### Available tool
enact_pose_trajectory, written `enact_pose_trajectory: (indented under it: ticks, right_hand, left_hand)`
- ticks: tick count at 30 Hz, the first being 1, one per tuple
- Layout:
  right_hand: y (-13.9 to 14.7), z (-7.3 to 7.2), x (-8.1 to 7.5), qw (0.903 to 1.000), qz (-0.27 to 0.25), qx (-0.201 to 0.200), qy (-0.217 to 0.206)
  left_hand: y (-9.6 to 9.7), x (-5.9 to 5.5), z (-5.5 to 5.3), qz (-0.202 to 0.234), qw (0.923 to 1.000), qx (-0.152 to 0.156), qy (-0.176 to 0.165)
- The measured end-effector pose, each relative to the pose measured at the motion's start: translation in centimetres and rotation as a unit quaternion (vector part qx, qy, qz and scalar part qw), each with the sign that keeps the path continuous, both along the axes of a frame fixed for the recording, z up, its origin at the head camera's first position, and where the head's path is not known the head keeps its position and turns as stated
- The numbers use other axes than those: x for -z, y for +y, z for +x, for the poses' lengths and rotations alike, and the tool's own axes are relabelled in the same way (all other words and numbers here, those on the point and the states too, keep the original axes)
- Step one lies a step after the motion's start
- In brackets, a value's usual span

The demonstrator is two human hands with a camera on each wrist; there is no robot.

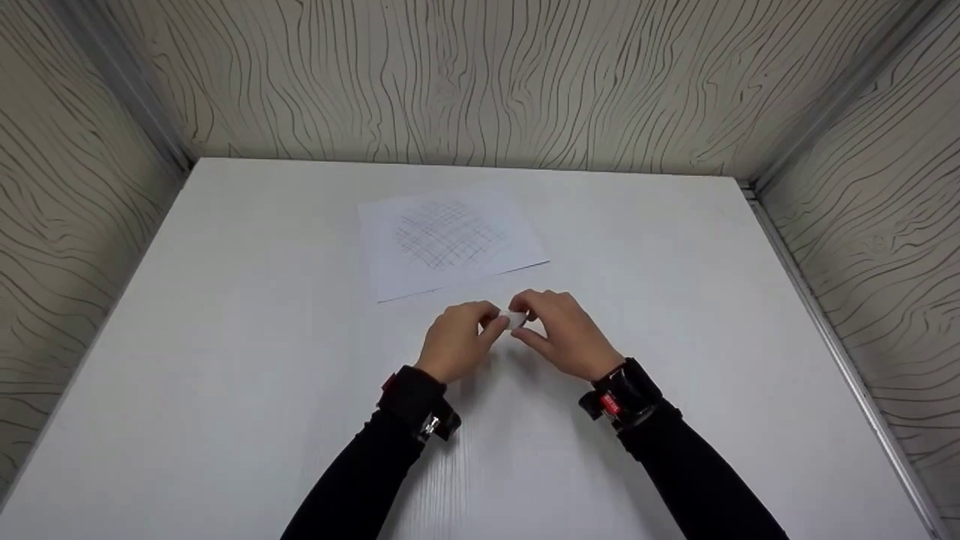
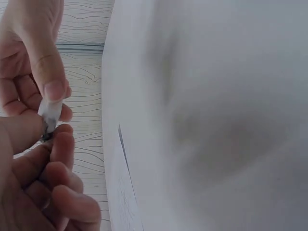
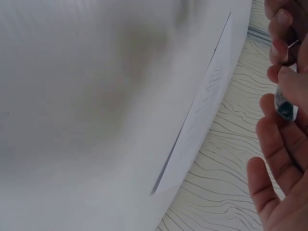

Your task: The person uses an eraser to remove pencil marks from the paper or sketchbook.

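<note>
A small white eraser [image 1: 515, 319] with dark smudges is held between both hands above the white table. My left hand [image 1: 459, 339] pinches it from the left with thumb and index finger, the other fingers curled below. From the other side my right hand [image 1: 564, 330] grips it between thumb and fingertips. Close up in the left wrist view, the eraser [image 2: 50, 113] has a blackened lower end. A dark greenish patch marks the eraser [image 3: 284, 107] in the right wrist view. Fingers cover much of it.
Just beyond the hands lies a white sheet of paper [image 1: 382, 281] with crosshatched pencil lines, fainter toward the right. The white table [image 1: 225, 337] is bordered by wood-grain patterned panels [image 1: 465, 82] at the back and both sides.
</note>
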State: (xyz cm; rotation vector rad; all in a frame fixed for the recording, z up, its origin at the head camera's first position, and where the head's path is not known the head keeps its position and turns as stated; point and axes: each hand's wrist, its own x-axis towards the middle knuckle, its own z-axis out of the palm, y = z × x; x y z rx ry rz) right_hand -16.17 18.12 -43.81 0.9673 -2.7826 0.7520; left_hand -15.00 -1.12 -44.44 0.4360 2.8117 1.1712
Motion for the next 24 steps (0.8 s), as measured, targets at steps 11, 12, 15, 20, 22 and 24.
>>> enact_pose_trajectory:
  ticks: [11, 12, 15, 20, 22, 24]
  right_hand:
    - [-0.1, -0.1, 0.2, 0.9983, 0.002, 0.025, -0.053]
    - [0.0, -0.1, 0.3, 0.9979, 0.004, 0.034, -0.055]
    - [0.2, -0.4, 0.5, 0.9963, -0.006, 0.056, -0.065]
    - [0.8, -0.8, 0.8, 0.9933, -0.02, 0.074, -0.086]
    - [1.0, -0.8, 0.8, 0.9924, -0.019, 0.076, -0.095]
    - [1.1, -0.9, 0.9, 0.9913, -0.021, 0.079, -0.103]
  left_hand:
    - [-0.1, -0.1, 0.4, -0.009, 0.9999, 0.009, -0.006]
    - [-0.2, -0.1, 0.3, -0.018, 0.9998, 0.005, -0.005]
    - [-1.1, -0.1, -0.1, -0.052, 0.9985, -0.016, 0.008]
    - [-3.4, 0.3, -1.4, -0.122, 0.9882, -0.07, 0.06]
    - [-4.3, 0.8, -1.9, -0.148, 0.9821, -0.085, 0.079]
    - [-5.1, 1.5, -2.3, -0.169, 0.9772, -0.092, 0.09]
